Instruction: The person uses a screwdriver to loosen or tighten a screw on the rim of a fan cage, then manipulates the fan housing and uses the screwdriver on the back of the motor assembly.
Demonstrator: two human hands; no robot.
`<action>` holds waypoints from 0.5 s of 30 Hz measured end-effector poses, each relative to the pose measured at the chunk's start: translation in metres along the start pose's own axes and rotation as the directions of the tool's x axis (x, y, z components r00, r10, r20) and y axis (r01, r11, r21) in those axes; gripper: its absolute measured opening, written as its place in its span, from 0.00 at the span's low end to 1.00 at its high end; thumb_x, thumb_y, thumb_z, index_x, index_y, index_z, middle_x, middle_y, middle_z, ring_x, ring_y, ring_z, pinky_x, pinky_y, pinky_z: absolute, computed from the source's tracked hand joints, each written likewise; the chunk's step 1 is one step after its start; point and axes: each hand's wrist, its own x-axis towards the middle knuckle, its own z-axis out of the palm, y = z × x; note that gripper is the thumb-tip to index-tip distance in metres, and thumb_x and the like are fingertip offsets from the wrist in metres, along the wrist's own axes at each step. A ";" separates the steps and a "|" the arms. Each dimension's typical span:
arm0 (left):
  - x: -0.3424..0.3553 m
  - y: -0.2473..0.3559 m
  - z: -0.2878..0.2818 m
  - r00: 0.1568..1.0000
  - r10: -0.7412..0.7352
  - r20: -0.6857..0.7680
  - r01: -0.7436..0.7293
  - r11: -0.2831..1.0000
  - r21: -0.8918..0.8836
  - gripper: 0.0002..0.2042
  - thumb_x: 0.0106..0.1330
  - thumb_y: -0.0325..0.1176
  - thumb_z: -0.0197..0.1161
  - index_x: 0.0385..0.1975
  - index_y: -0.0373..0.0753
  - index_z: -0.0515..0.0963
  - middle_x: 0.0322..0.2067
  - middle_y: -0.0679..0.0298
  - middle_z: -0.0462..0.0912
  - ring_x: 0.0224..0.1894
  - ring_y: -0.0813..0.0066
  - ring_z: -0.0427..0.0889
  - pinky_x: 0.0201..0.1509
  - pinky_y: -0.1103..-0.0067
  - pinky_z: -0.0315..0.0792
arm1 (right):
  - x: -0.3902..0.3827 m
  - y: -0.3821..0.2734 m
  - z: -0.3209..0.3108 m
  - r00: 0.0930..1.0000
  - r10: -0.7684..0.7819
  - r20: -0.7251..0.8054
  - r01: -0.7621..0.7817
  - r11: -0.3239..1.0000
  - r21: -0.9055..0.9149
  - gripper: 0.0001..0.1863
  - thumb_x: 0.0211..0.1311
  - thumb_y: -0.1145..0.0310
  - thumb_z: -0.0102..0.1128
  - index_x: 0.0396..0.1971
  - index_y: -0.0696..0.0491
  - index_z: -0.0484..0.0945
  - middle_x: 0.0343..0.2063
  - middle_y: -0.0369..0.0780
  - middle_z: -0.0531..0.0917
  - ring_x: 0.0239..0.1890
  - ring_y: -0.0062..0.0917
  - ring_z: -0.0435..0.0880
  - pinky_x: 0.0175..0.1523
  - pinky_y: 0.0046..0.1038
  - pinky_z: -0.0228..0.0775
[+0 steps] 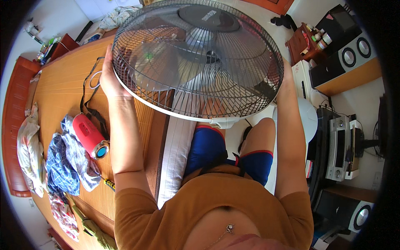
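Observation:
Upright in front of me is a large electric fan (208, 18), with a dark wire guard, a round black centre plate and a pale rim. See-through blades show behind the wires. My left hand (111, 79) grips the rim at the left side, with its fingers partly hidden behind the guard. Against the opposite edge, my right hand (285, 77) holds the rim; most of its fingers are out of sight. A white clip or tab (225, 122) sticks out at the rim's lower edge. Whatever supports the fan is hidden from view.
On the left, a bed with a brown mat (62, 100) bears a red cylindrical speaker (88, 132) with a black strap and crumpled clothes (62, 162). A round white stool (306, 118) stands to my right, near large speakers (346, 60) and a silver audio unit (338, 148).

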 end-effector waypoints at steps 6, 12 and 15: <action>-0.010 0.003 0.017 0.995 0.094 0.022 -0.096 0.981 0.167 0.23 0.70 0.39 0.40 0.61 0.34 0.59 0.59 0.52 0.65 0.61 0.58 0.63 0.63 0.63 0.60 | 0.023 -0.021 -0.039 0.651 0.408 0.640 -0.613 0.780 0.127 0.16 0.65 0.62 0.43 0.36 0.56 0.78 0.31 0.42 0.82 0.32 0.32 0.80 0.40 0.35 0.74; 0.009 0.000 0.004 0.991 0.045 0.128 -0.088 0.932 0.352 0.18 0.69 0.31 0.37 0.49 0.26 0.68 0.47 0.48 0.75 0.48 0.55 0.76 0.53 0.65 0.71 | 0.023 -0.026 -0.052 0.936 0.227 0.269 -0.244 0.969 0.029 0.17 0.64 0.59 0.43 0.39 0.55 0.77 0.31 0.41 0.81 0.28 0.28 0.78 0.34 0.30 0.71; 0.020 0.015 -0.001 0.980 0.035 0.197 -0.104 0.931 0.351 0.18 0.68 0.31 0.37 0.48 0.26 0.69 0.46 0.47 0.75 0.47 0.55 0.76 0.53 0.65 0.71 | 0.028 -0.031 -0.047 0.940 0.220 0.263 -0.223 0.975 -0.016 0.18 0.64 0.57 0.43 0.40 0.55 0.76 0.32 0.41 0.81 0.26 0.25 0.77 0.32 0.28 0.69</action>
